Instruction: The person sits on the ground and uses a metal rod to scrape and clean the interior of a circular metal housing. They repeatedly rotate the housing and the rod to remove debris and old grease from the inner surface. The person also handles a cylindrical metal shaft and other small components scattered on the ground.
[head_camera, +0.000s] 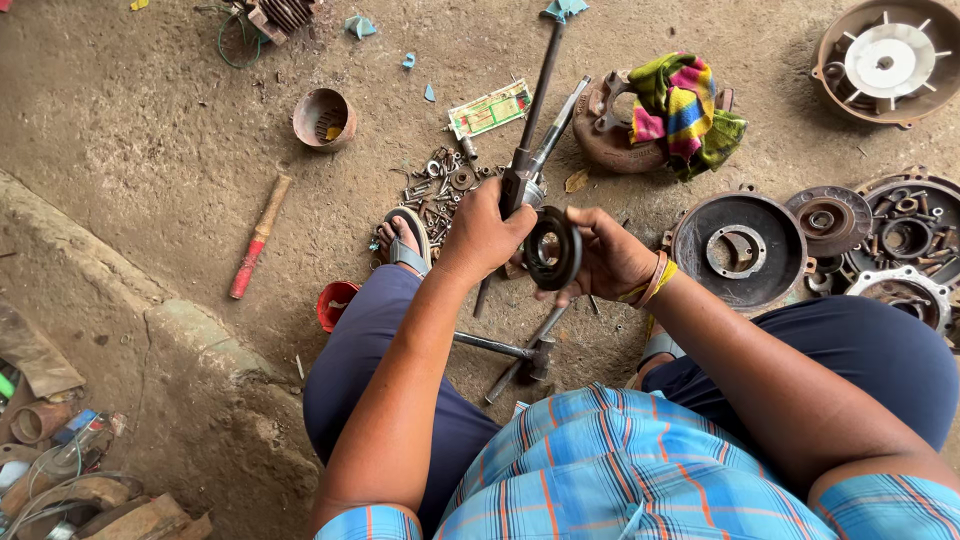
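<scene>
With your right hand (610, 255) gripping the black ring (552, 247) at the centre of the frame and your left hand (485, 232) clenched on the tool (520, 180) just above, keep both square, clear of the hammer (520, 352) below.

Short-sleeved plaid shirt (640, 470) in light blue with orange and white lines, cuffs ending above the elbows. Below the shirt, dark navy trousers (400, 370). Yellow and red thread bands (652, 283) beyond the shirt's right sleeve, at the wrist. Grey-strapped sandals (405, 245) past the trousers.
</scene>
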